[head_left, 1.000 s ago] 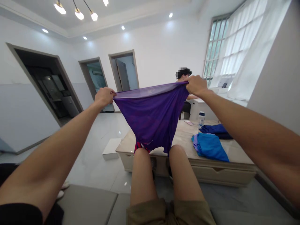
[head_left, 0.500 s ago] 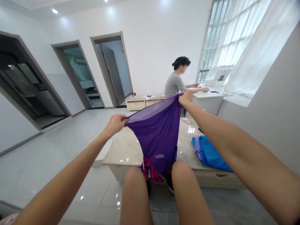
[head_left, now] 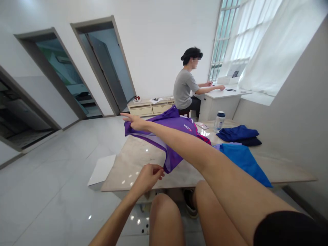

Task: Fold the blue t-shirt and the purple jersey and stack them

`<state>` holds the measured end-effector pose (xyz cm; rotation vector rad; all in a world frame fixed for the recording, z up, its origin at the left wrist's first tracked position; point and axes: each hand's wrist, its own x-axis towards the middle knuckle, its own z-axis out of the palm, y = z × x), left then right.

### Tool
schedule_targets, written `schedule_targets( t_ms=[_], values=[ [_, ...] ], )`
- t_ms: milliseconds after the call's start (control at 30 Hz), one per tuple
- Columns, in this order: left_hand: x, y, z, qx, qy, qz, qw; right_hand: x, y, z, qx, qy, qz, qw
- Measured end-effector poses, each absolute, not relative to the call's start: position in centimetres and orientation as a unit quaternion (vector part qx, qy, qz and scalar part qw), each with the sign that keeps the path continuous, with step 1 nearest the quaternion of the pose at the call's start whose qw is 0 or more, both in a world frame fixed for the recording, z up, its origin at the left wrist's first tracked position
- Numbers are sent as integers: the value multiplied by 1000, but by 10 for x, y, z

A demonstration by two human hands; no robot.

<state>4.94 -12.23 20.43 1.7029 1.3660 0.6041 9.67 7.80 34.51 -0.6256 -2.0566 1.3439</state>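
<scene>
Head view, seated person at a low table (head_left: 133, 171). 1 purple shirt (head_left: 169, 136) lies spread over the tabletop, its long axis running from the near edge, by the person's knees, toward the far left corner. The right hand (head_left: 135, 123) reaches across the body to the shirt's far end and pinches the cloth there, forefinger extended, arm nearly straight and crossing above the garment. The left hand (head_left: 148, 176) sits much nearer, at the table's front edge, fingers closed on the shirt's near corner, wrist bent slightly upward. The garment thus lies stretched between the 2 grips, with the left hand the closer one and the right hand at full reach. Just beside the shirt on the right rests a bright blue folded garment (head_left: 242, 160); behind that, a dark blue folded pile (head_left: 239, 134) and a clear bottle (head_left: 219, 121). Well apart, another person (head_left: 186, 89) sits at a white desk (head_left: 220, 99) by the window.
</scene>
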Motion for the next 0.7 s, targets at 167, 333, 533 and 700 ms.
schedule_targets(
  t_ms=[167,333,533,700],
  values=[
    [3,-119,149,694,572,187,396,182,99,264,-259,-698,550,379],
    [-8,-69,119,692,577,207,380,322,107,192,-467,-722,345,378],
    [-7,-12,51,757,580,212,213,388,12,46,-591,-772,119,199],
    [-26,-14,10,811,542,184,119,383,-64,-3,-589,-783,83,184]
  ],
)
